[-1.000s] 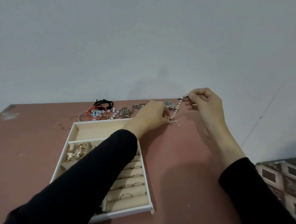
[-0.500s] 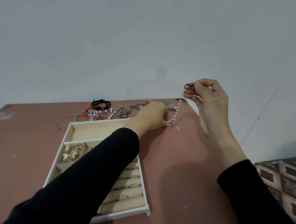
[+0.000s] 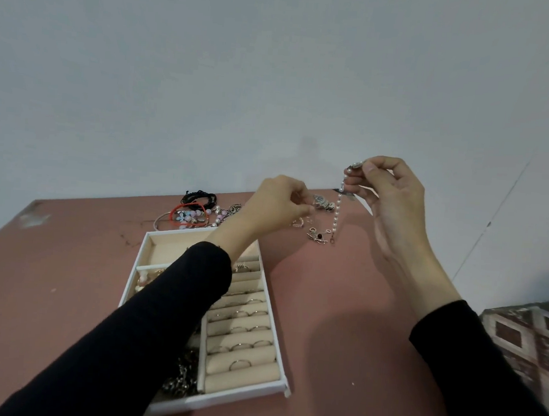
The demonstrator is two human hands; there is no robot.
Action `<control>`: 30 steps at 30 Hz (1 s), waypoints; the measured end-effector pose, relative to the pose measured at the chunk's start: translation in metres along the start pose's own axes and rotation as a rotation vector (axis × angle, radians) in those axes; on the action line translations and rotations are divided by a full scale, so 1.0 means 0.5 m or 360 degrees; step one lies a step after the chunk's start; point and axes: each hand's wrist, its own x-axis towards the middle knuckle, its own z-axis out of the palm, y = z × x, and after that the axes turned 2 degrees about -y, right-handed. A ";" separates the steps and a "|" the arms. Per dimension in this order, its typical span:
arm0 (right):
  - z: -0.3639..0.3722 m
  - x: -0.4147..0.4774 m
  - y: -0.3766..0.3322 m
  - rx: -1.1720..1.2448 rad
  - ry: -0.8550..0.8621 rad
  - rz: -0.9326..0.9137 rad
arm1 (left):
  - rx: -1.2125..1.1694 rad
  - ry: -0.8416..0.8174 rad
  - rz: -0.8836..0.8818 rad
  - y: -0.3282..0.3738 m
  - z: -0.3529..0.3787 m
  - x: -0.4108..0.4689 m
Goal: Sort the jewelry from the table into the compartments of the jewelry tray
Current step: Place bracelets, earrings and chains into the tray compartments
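My right hand [image 3: 389, 196] pinches the top end of a pearl bracelet [image 3: 337, 212], which hangs down with its small metal charms [image 3: 318, 237] touching the pink table [image 3: 340, 310]. My left hand [image 3: 274, 208] hovers to its left, fingertips pinched together next to a silver watch-like piece [image 3: 324, 203]; whether they grip anything is unclear. The white jewelry tray [image 3: 243, 398] lies under my left forearm, with several rings in its beige rolls [image 3: 239, 364], pearl earrings [image 3: 142, 279] at the left and a dark chain [image 3: 183, 377] near the front.
Loose jewelry lies behind the tray: black cord bracelets [image 3: 199, 197], a red cord bracelet [image 3: 188, 213], pastel beaded pieces [image 3: 217, 218] and a silver bangle [image 3: 161, 222]. The table ends at the grey wall. A patterned surface [image 3: 530, 339] lies off the right edge.
My right hand has raised the pearl bracelet higher so it hangs straight. My left hand has come off its lower end and lifted toward the silver piece.
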 end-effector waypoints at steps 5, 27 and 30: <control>0.030 -0.020 -0.005 0.0042 -0.0094 0.0056 | -0.0238 0.0155 -0.0063 0.005 -0.064 -0.049; 0.282 -0.167 -0.034 0.0427 -0.0762 0.0516 | -0.0981 0.0501 -0.0212 -0.104 -0.228 -0.318; 0.293 -0.179 -0.029 0.0369 -0.0828 0.0558 | -0.1036 0.0529 -0.0205 -0.124 -0.220 -0.331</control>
